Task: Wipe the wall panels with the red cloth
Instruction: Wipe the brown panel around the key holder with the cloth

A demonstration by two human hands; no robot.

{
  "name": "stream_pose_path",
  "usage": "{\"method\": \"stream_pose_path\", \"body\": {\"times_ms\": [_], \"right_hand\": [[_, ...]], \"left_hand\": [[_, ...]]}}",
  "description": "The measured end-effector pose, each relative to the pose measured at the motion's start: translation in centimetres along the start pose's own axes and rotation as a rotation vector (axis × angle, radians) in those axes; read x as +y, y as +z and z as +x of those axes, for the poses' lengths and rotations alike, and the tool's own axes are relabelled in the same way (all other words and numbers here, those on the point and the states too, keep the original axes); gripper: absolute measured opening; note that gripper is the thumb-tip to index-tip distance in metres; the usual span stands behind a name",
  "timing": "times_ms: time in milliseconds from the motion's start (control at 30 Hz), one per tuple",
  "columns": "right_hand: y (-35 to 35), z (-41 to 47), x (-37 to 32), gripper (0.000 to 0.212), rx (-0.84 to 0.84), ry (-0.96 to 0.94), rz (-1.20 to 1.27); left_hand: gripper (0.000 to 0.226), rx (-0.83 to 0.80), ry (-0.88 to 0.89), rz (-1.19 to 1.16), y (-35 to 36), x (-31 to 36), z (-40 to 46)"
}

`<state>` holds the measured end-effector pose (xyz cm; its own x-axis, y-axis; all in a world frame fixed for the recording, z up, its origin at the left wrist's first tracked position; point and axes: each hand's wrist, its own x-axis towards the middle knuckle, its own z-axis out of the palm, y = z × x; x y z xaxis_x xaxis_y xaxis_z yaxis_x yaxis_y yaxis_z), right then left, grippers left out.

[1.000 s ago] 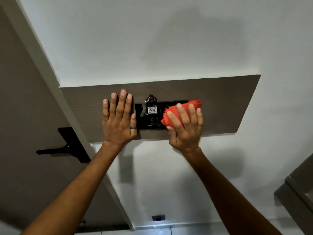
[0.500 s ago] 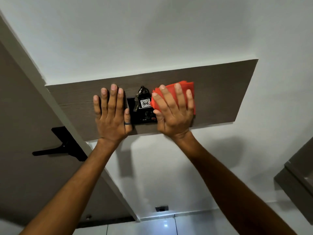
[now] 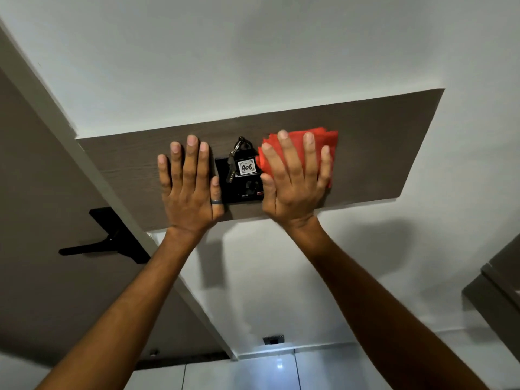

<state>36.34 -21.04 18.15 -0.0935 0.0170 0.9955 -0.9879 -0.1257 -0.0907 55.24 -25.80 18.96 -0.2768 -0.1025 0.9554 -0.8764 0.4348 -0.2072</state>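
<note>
A dark wood-grain wall panel (image 3: 380, 153) runs across the white wall. My right hand (image 3: 292, 181) lies flat on a folded red cloth (image 3: 329, 144) and presses it against the panel, over the right part of a black switch plate (image 3: 239, 192). My left hand (image 3: 188, 187) rests flat and spread on the panel just left of that plate, a ring on its thumb. It holds nothing. A bunch of keys with a tag marked 406 (image 3: 247, 166) hangs on the plate between my two hands.
A brown door (image 3: 42, 220) with a black lever handle (image 3: 92, 247) stands at the left, behind a pale door frame (image 3: 84, 161). A dark cabinet edge (image 3: 498, 285) juts in at the right. A small wall socket (image 3: 273, 339) sits low above the tiled floor.
My right hand slid the red cloth up and to the left over the switch plate, then slightly right along the panel. My left hand stays flat in its place on the panel.
</note>
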Motion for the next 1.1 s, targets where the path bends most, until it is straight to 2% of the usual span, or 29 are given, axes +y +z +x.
{"method": "stream_pose_path", "body": {"times_ms": [133, 267, 400, 600, 833, 1000, 1100], "right_hand": [[-1.4, -1.8, 2.5, 0.046, -0.077, -0.157, -0.016], [-1.2, -0.4, 2.2, 0.046, -0.056, -0.152, 0.009], [-0.1, 0.3, 0.9, 0.045, -0.039, -0.028, 0.027], [-1.7, -3.6, 2.9, 0.033, -0.072, -0.207, 0.003], [0.4, 1.8, 1.0, 0.042, -0.019, -0.038, 0.071], [-1.1, -1.8, 3.0, 0.039, -0.029, -0.170, 0.028], [-0.9, -1.2, 1.7, 0.040, -0.036, -0.065, 0.046]], "left_hand": [[0.064, -0.002, 0.004, -0.001, -0.3, 0.1, -0.1], [0.064, -0.009, -0.001, 0.003, -0.7, 0.2, 0.3], [0.063, -0.007, -0.002, -0.005, -0.5, 0.1, 0.2], [0.063, 0.007, 0.007, 0.009, -0.7, 0.4, 0.4], [0.061, 0.008, -0.003, 0.008, -0.3, 0.3, 0.2], [0.062, 0.010, -0.002, 0.015, -0.1, 0.3, -0.1], [0.062, 0.011, 0.003, 0.024, -0.3, 0.2, 0.2]]}}
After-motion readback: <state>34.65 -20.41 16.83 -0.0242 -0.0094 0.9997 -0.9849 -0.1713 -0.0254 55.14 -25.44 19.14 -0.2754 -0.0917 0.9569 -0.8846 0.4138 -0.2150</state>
